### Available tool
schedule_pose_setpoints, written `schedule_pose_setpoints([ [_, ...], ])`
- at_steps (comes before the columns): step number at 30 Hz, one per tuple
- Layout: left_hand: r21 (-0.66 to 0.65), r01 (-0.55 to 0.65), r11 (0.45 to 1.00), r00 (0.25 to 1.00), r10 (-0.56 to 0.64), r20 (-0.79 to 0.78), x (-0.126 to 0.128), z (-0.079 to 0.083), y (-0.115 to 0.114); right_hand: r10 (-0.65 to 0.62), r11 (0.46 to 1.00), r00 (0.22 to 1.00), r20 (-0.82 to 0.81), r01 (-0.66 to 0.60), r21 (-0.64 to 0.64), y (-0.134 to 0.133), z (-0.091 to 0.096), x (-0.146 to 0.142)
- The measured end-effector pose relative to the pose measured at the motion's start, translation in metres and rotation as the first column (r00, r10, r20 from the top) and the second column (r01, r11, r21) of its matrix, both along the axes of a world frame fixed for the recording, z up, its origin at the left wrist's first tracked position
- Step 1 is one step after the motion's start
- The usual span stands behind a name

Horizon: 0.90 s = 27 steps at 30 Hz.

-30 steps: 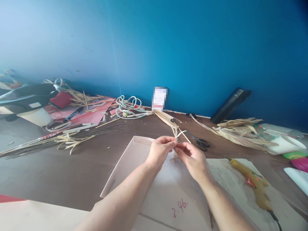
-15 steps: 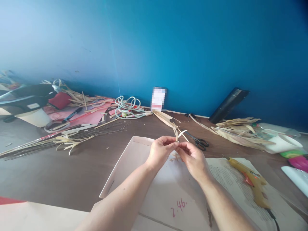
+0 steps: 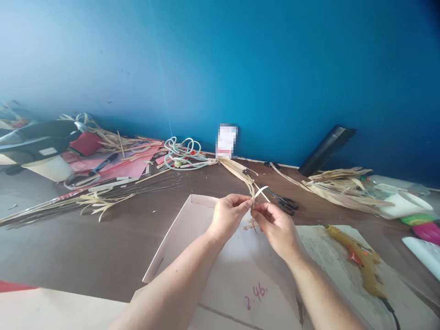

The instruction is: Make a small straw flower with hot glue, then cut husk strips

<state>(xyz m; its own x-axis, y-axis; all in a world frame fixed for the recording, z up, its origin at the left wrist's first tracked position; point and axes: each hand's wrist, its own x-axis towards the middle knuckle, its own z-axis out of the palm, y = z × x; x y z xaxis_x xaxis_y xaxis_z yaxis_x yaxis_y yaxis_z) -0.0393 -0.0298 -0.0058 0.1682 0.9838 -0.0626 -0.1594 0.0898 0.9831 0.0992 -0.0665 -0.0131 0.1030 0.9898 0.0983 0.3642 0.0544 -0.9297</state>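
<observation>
Both my hands meet above a shallow white cardboard tray (image 3: 178,229). My left hand (image 3: 227,217) pinches a bundle of dry straw strips (image 3: 240,173), which slants up and away toward the blue wall. My right hand (image 3: 277,227) is closed on thin strip ends at the same spot, fingertips touching those of the left. A few loose strip ends (image 3: 260,191) stick out just above the pinch. Short frayed ends hang below the fingers.
Black scissors (image 3: 285,201) lie just behind my hands. A yellow glue gun (image 3: 360,259) rests on printed paper at the right. More dry strips (image 3: 343,188) pile up at the right rear, with thin dark sticks (image 3: 85,199), a coiled cord (image 3: 182,153) and pink paper at the left.
My hands have stayed together at the same spot; the fingers have shifted slightly on the strips, and the view has barely moved.
</observation>
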Motion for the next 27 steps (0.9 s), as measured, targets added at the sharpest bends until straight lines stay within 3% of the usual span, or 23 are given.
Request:
schedule_pose_setpoints([
  [27,-0.015,0.008,1.0,1.0,-0.007,0.02,-0.002,0.004,-0.0019,-0.047,0.995,0.983,0.179,0.031,0.092,-0.0044,0.0006,0.0021],
])
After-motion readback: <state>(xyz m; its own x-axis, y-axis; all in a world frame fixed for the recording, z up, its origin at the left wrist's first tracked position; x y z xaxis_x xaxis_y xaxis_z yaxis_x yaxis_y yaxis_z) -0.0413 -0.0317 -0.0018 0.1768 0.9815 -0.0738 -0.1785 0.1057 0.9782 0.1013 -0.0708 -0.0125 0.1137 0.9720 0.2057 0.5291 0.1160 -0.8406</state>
